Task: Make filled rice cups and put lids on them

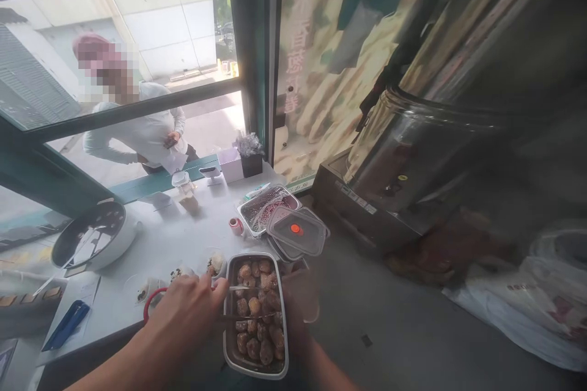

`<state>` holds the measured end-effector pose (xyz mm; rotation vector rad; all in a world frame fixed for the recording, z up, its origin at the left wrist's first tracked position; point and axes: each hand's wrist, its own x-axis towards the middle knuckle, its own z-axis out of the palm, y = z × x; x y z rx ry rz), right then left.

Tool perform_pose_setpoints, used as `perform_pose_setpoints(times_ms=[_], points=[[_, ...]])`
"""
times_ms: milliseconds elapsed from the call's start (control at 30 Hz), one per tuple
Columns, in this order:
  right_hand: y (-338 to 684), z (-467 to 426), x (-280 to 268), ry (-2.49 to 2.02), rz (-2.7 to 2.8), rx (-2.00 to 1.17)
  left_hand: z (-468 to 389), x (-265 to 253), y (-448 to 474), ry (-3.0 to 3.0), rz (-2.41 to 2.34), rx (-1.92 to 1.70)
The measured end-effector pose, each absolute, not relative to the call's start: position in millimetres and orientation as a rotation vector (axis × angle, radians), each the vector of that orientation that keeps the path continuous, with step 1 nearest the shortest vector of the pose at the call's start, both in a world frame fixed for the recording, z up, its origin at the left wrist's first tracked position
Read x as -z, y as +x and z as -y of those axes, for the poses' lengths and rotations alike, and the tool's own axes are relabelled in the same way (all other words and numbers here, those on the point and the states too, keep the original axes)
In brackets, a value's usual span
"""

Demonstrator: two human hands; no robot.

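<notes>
A white-rimmed plastic container [285, 342] of brown food lumps [254, 305] is in front of me, near the table's front edge. My left hand [195, 302] is closed around red-handled scissors [149, 305]. Two thin blades, parted, stretch from it across the container, over the lumps. At the container's right side is my right hand [297, 299], blurred and dark, its fingers seeming to grip that side. Small cups with white and dark food [215, 263] stand just beyond my left hand.
Behind the container are a metal tray [257, 232] and a clear lid with an orange knob [296, 229]. A round pot [123, 250] stands left, near a blue case [66, 325]. A large metal drum [413, 159] is at right. Outside the window stands a person [151, 122].
</notes>
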<state>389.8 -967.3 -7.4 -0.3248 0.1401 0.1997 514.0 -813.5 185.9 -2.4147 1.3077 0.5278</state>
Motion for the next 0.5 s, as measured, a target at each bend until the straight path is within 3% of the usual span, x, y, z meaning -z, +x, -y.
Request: perform_pose_setpoints(times_ms=[500], points=[[408, 968, 17, -0.31, -0.179, -0.315, 778, -180, 513, -2.506, -1.095, -0.395]])
